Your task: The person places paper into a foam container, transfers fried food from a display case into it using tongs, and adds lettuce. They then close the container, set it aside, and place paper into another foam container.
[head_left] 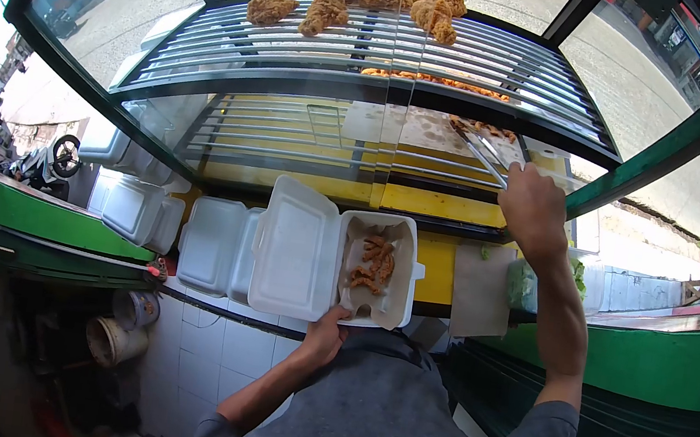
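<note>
My left hand (323, 339) grips the near edge of an open white foam takeaway box (299, 256), its lid folded back to the left. Brown paper (403, 252) lines the box, and several crispy fried strips (374, 266) lie on it. Reaching forward, my right hand (535, 209) is closed around metal tongs (489, 159). The tips of the tongs are inside the glass display case, right at some fried pieces (503, 133) on the lower level.
Large fried chicken pieces (326, 10) sit on the upper rack (300, 57). Closed foam boxes (212, 245) are stacked to the left. On the right are a sheet of brown paper (482, 289) and a bag of green leaves (523, 286). Buckets (114, 341) stand low at left.
</note>
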Motion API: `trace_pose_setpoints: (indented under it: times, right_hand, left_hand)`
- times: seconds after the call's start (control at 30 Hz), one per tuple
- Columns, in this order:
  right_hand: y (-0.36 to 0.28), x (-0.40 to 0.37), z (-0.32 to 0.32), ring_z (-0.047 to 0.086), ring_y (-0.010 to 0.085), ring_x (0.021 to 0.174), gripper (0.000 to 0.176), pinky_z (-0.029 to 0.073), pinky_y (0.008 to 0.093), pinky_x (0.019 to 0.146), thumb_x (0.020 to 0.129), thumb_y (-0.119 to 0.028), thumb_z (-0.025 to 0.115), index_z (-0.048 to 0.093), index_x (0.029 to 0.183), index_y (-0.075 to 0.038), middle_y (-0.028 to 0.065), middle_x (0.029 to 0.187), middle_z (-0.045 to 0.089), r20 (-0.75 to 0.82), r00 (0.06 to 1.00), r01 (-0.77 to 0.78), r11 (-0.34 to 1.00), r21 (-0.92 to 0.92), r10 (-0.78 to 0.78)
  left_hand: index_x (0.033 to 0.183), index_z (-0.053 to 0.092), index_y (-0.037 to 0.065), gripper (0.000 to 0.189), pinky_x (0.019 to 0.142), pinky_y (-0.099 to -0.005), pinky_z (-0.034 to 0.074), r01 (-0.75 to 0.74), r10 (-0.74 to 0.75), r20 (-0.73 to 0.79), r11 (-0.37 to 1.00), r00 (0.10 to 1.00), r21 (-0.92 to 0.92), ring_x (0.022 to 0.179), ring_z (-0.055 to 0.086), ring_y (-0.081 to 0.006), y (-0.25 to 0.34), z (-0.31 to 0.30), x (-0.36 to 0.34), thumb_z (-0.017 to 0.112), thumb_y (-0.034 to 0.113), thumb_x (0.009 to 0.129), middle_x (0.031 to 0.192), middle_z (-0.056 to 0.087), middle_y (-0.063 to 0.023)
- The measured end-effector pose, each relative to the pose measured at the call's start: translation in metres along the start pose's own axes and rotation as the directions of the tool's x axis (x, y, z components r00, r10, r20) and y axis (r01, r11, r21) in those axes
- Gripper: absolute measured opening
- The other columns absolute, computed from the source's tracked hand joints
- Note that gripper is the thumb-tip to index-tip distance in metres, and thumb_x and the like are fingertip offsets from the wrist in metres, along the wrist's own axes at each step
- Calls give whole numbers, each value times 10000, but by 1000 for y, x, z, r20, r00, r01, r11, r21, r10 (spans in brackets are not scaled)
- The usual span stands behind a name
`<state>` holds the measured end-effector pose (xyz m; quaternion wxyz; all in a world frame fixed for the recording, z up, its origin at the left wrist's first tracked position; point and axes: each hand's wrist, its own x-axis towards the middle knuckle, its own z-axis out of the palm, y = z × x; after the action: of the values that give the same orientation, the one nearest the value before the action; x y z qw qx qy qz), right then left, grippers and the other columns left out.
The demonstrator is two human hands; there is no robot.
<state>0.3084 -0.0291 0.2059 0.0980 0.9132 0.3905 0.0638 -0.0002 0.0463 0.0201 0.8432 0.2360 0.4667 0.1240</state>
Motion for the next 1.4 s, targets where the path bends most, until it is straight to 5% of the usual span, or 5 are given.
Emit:
trace_pose_setpoints:
  times: [0.47, 0.67, 0.97, 1.27, 1.4]
  right_hand:
    - [28, -121, -90, 629, 360, 766, 520, 488, 461, 671, 758, -233, 753, 580, 1217, -59, 138, 952, 593, 225, 936, 161, 896, 414, -272]
    - [10, -73, -73, 673, 326, 826, 444, 538, 420, 707, 823, -218, 709, 578, 1198, -22, 149, 999, 609, 84, 996, 9, 976, 216, -28]
    - [12, 53, 28, 692, 299, 878, 101, 563, 403, 739, 842, -73, 606, 692, 869, -26, 126, 854, 665, -62, 996, -69, 997, -24, 67]
    - [17, -61, -72, 662, 338, 850, 407, 528, 441, 738, 814, -203, 694, 588, 1173, -42, 135, 989, 618, 106, 994, -6, 981, 192, -15]
    - [28, -106, -99, 646, 341, 795, 502, 495, 451, 686, 745, -209, 752, 589, 1201, -79, 125, 968, 608, 215, 945, 152, 916, 371, -244]
  left_hand:
    - [1208, 472, -63, 343, 921, -438, 536, 0, 0, -18, 1000, 1000, -4, 1075, 603, -291, 0, 7, 6, 505, 29, 880, 1180, 561, -168]
    - [1197, 502, 17, 337, 807, -394, 556, 6, -4, 34, 998, 999, -54, 1014, 592, -230, -3, -3, 11, 546, 39, 863, 1127, 557, -103]
    - [1257, 398, -121, 391, 938, -425, 537, -28, 28, 0, 999, 1000, 30, 1092, 595, -295, 6, 2, -3, 448, 52, 910, 1205, 537, -200]
    - [1252, 392, -118, 382, 952, -416, 534, 1, -1, 14, 1000, 1000, 22, 1094, 590, -283, 8, 7, -1, 451, 47, 912, 1198, 523, -189]
    - [1233, 415, -119, 367, 955, -414, 531, -3, 2, 11, 1000, 1000, 10, 1086, 594, -283, 10, 12, -2, 455, 40, 904, 1184, 534, -185]
